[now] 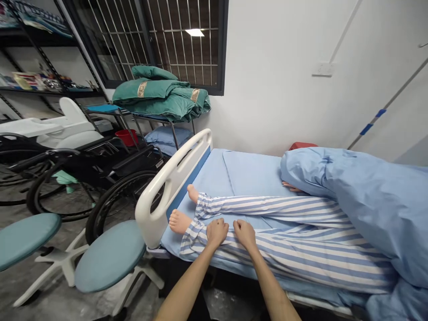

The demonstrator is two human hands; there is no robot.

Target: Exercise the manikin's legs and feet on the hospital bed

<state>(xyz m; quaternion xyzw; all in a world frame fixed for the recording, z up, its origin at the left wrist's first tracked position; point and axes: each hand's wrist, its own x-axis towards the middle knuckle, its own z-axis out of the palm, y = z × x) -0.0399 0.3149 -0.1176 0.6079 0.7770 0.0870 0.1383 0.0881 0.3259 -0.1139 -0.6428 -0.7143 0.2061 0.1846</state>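
Note:
A figure in blue-and-white striped trousers (287, 252) lies on the bed, with two bare feet (179, 221) pointing to the footboard. My left hand (217, 232) is closed over the lower part of the nearer trouser leg, a little above the ankle. Just to its right, my right hand (244, 233) is closed at the same leg, nearer the knee. The fingers of both hands curl over the leg's far side, so their tips are hidden. A light blue quilt (364, 196) covers the upper body, and part of a hand (291, 186) shows at its edge.
The white footboard (174, 178) rises at the bed's left end. Beyond it are two stools, a nearer stool (110, 256) and a farther stool (28, 238), and a black wheelchair (110, 169). Folded green quilts (163, 96) lie on a rack below the window.

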